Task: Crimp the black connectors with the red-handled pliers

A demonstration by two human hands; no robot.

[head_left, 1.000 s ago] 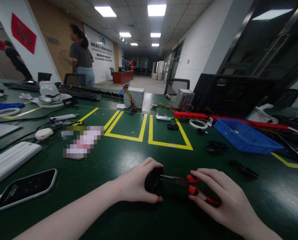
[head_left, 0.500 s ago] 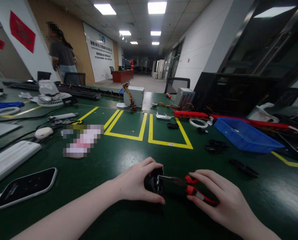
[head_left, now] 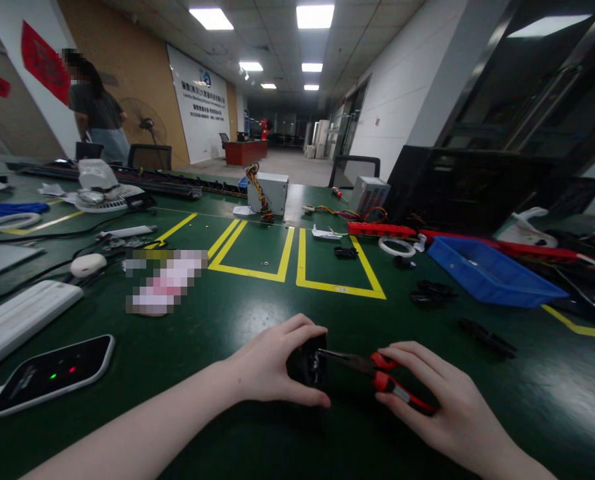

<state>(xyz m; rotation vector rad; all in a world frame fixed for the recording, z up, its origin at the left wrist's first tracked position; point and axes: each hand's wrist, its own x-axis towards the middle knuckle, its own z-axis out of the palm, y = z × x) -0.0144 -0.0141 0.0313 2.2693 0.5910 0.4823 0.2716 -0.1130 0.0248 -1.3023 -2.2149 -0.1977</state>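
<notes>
My left hand is closed around a small black part, with the thumb below and the fingers above. The part's kind cannot be made out; its right face shows some shiny bits. Red-handled needle-nose pliers are held in my right hand, the fingers and thumb on the two handles. Their jaws point left, and the tips reach the right face of the black part. Whether the tips grip anything there is too small to tell.
A blue tray sits at the right, with black plastic pieces near it. A black-faced device and a white power strip lie at the left. Power supply units stand at the back. A person is beyond the table.
The person in the background has moved left. Red and green lights now show on the device at the left. My hands and the pliers have hardly moved.
</notes>
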